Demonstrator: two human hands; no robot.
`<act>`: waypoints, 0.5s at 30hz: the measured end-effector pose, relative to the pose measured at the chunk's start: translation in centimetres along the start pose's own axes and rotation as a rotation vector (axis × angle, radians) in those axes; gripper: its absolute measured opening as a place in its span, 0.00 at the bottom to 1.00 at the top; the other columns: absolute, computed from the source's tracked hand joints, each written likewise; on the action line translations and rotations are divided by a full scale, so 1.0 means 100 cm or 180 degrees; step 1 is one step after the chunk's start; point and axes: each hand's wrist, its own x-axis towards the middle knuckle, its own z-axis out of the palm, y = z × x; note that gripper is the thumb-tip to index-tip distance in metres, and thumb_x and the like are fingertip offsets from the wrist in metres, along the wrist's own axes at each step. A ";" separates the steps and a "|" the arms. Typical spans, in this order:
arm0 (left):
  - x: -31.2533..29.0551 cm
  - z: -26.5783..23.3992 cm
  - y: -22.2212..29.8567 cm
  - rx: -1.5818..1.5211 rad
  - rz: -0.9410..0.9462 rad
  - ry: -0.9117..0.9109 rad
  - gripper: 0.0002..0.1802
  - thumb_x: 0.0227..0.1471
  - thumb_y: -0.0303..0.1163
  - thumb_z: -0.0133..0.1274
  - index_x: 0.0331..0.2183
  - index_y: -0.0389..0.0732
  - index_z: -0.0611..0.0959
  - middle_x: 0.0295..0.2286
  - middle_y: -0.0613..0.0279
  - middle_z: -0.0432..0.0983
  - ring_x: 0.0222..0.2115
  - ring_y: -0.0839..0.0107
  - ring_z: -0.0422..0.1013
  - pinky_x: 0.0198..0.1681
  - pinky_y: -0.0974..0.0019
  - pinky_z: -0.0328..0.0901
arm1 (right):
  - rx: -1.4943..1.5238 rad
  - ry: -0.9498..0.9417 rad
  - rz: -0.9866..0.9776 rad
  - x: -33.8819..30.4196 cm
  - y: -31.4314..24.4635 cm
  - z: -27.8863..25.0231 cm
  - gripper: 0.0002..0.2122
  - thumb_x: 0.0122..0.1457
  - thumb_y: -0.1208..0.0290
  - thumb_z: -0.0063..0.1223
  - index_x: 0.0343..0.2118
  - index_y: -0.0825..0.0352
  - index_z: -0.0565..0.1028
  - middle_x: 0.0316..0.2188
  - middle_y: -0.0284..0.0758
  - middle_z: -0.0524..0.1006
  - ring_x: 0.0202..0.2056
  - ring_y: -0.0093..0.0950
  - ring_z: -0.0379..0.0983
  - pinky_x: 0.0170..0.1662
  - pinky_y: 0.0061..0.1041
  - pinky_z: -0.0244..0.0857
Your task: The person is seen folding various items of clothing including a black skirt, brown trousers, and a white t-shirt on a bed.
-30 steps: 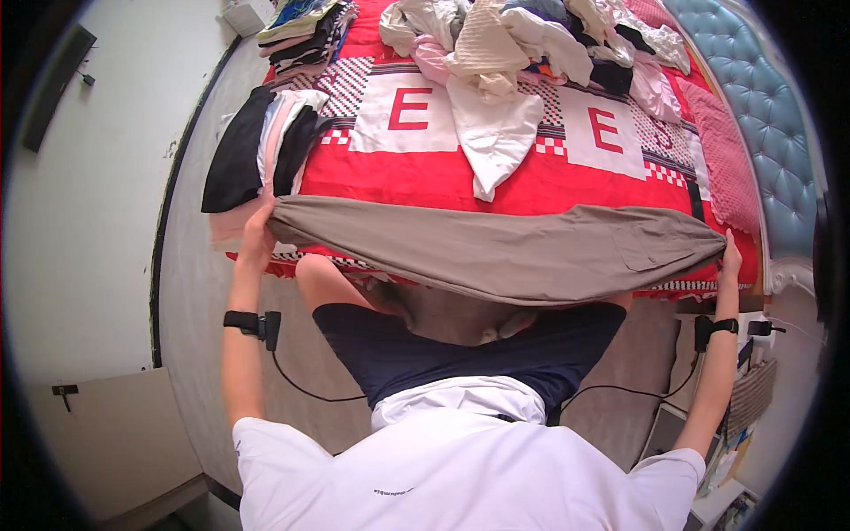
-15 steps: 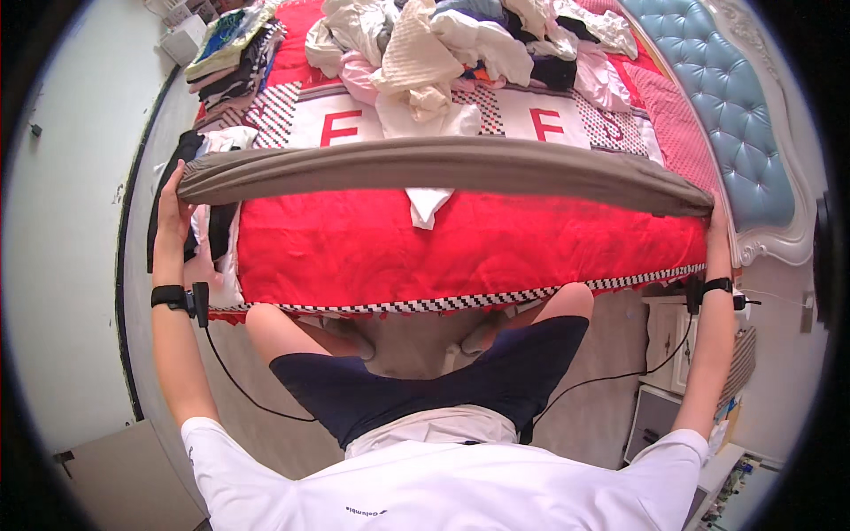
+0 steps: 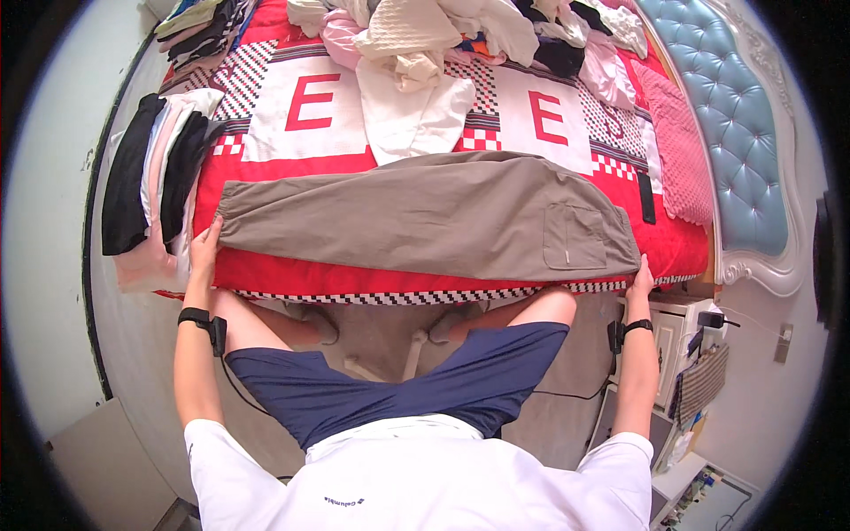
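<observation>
A pair of grey-brown trousers (image 3: 416, 217) lies lengthwise along the near side of the bed, with the legs laid one over the other. My left hand (image 3: 206, 246) pinches the gathered cuff at the left end. At the right end, my right hand (image 3: 641, 276) grips the lower corner of the waist, close to a zipped pocket. The fingertips of both hands are partly hidden by the cloth. Beyond the trousers, a white garment (image 3: 412, 115) hangs down from a heap of clothes.
The bed has a red patterned cover (image 3: 292, 270). Folded clothes (image 3: 124, 181) are stacked at its left edge, and another folded pile (image 3: 204, 35) sits farther back. A heap of loose clothes (image 3: 412, 35) covers the far middle. The blue tufted headboard (image 3: 722, 133) stands right, near a white cabinet (image 3: 664, 327).
The trousers were stretched taut in the air above the bed; now they lie spread on it. Both hands have come down nearer to me and closer together, still holding the ends.
</observation>
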 end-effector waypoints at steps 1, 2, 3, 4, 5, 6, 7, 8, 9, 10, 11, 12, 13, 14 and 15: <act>-0.003 -0.006 0.004 0.0020 0.0008 0.0001 0.24 0.58 0.50 0.59 0.36 0.35 0.87 0.33 0.66 0.81 0.34 0.79 0.73 0.41 0.72 0.66 | 0.0011 0.0002 0.0019 -0.002 -0.001 0.000 0.21 0.60 0.55 0.60 0.45 0.71 0.79 0.44 0.34 0.80 0.44 0.29 0.76 0.51 0.29 0.68; -0.005 -0.004 0.010 0.0388 0.0072 0.0104 0.24 0.58 0.50 0.59 0.37 0.35 0.87 0.33 0.66 0.81 0.34 0.79 0.73 0.41 0.72 0.66 | 0.0020 -0.0105 -0.0123 -0.004 -0.009 -0.008 0.20 0.61 0.56 0.60 0.45 0.71 0.79 0.44 0.34 0.80 0.45 0.28 0.76 0.52 0.29 0.67; -0.005 -0.005 0.014 0.0751 0.0169 0.0227 0.25 0.58 0.50 0.59 0.37 0.34 0.87 0.33 0.67 0.81 0.34 0.79 0.73 0.41 0.72 0.66 | 0.0054 -0.0229 -0.0269 0.000 -0.015 -0.011 0.20 0.61 0.56 0.59 0.45 0.71 0.79 0.44 0.34 0.80 0.45 0.27 0.75 0.52 0.28 0.67; -0.005 -0.007 0.009 0.0849 0.0409 0.0214 0.24 0.57 0.49 0.60 0.37 0.34 0.87 0.32 0.67 0.81 0.33 0.80 0.72 0.40 0.73 0.65 | 0.0007 -0.0328 -0.0295 0.002 -0.017 -0.015 0.20 0.61 0.56 0.59 0.44 0.71 0.80 0.44 0.34 0.80 0.45 0.26 0.75 0.51 0.28 0.66; -0.004 -0.018 0.005 0.0859 0.0461 0.0185 0.24 0.57 0.49 0.60 0.37 0.34 0.87 0.32 0.67 0.81 0.33 0.80 0.72 0.40 0.73 0.65 | 0.0055 -0.0293 -0.0301 0.003 -0.015 -0.013 0.20 0.61 0.56 0.59 0.44 0.71 0.80 0.44 0.34 0.80 0.45 0.26 0.75 0.51 0.28 0.66; -0.004 -0.029 0.000 0.0687 0.0167 0.0130 0.23 0.56 0.48 0.61 0.37 0.35 0.87 0.32 0.67 0.81 0.32 0.80 0.72 0.39 0.73 0.66 | -0.0171 -0.0272 -0.0305 0.004 -0.012 -0.008 0.20 0.61 0.57 0.59 0.44 0.72 0.80 0.44 0.34 0.81 0.44 0.26 0.75 0.51 0.27 0.67; -0.006 -0.031 -0.004 0.0516 -0.0139 0.0051 0.22 0.55 0.47 0.62 0.36 0.35 0.87 0.32 0.67 0.81 0.32 0.79 0.73 0.37 0.72 0.66 | -0.0409 -0.0230 -0.0310 0.006 -0.010 -0.007 0.20 0.61 0.57 0.59 0.44 0.72 0.80 0.43 0.34 0.81 0.43 0.25 0.75 0.50 0.27 0.67; -0.010 -0.020 -0.006 0.0600 -0.0196 -0.0095 0.21 0.54 0.46 0.62 0.36 0.35 0.87 0.32 0.67 0.81 0.31 0.79 0.73 0.36 0.72 0.66 | -0.0387 -0.0229 -0.0400 0.010 -0.011 -0.017 0.20 0.62 0.56 0.59 0.43 0.72 0.80 0.42 0.34 0.81 0.42 0.24 0.75 0.49 0.26 0.67; -0.019 -0.021 -0.006 0.0728 -0.0269 -0.0195 0.20 0.53 0.45 0.63 0.36 0.36 0.87 0.32 0.66 0.81 0.31 0.78 0.74 0.35 0.71 0.66 | -0.0370 -0.0265 -0.0438 0.007 -0.007 -0.018 0.20 0.62 0.56 0.58 0.43 0.72 0.80 0.41 0.34 0.81 0.41 0.24 0.75 0.48 0.25 0.67; -0.024 -0.021 -0.004 0.0764 -0.0399 -0.0355 0.19 0.53 0.45 0.63 0.35 0.37 0.87 0.32 0.66 0.81 0.30 0.77 0.74 0.33 0.72 0.66 | -0.0664 -0.0187 -0.0533 0.006 -0.005 -0.020 0.20 0.62 0.56 0.57 0.41 0.72 0.81 0.38 0.33 0.82 0.38 0.23 0.75 0.44 0.24 0.67; -0.032 -0.031 -0.003 0.0838 -0.0385 -0.0346 0.19 0.53 0.45 0.63 0.35 0.37 0.87 0.32 0.66 0.81 0.30 0.77 0.74 0.33 0.72 0.66 | -0.0634 -0.0309 -0.0429 0.001 0.002 -0.009 0.19 0.63 0.55 0.56 0.37 0.71 0.82 0.36 0.32 0.82 0.36 0.21 0.74 0.43 0.23 0.67; -0.034 -0.030 -0.006 0.0815 -0.0498 -0.0303 0.20 0.53 0.46 0.63 0.36 0.37 0.87 0.31 0.66 0.81 0.29 0.77 0.74 0.33 0.72 0.66 | -0.0752 -0.0254 -0.0429 0.009 0.006 -0.013 0.19 0.62 0.55 0.58 0.35 0.71 0.82 0.35 0.32 0.82 0.35 0.21 0.74 0.41 0.23 0.67; -0.031 -0.028 -0.006 0.0795 -0.0614 -0.0252 0.21 0.52 0.47 0.64 0.36 0.37 0.87 0.31 0.66 0.81 0.28 0.77 0.73 0.33 0.73 0.66 | -0.0872 -0.0206 -0.0423 0.015 0.013 -0.015 0.19 0.61 0.54 0.59 0.33 0.70 0.82 0.33 0.32 0.82 0.34 0.20 0.74 0.40 0.23 0.67; -0.034 -0.012 -0.001 0.0828 -0.0771 -0.0095 0.19 0.50 0.46 0.66 0.34 0.40 0.86 0.28 0.68 0.80 0.26 0.77 0.72 0.32 0.72 0.65 | -0.0875 -0.0149 -0.0418 0.023 0.018 -0.026 0.19 0.61 0.54 0.59 0.33 0.70 0.82 0.33 0.32 0.82 0.34 0.20 0.74 0.40 0.23 0.67; -0.029 -0.021 -0.001 0.0850 -0.0745 -0.0069 0.19 0.50 0.46 0.66 0.34 0.40 0.86 0.28 0.68 0.80 0.26 0.77 0.72 0.32 0.72 0.65 | -0.1406 -0.0114 -0.0363 0.031 0.024 -0.024 0.20 0.59 0.53 0.60 0.32 0.70 0.81 0.32 0.33 0.81 0.34 0.21 0.74 0.40 0.24 0.68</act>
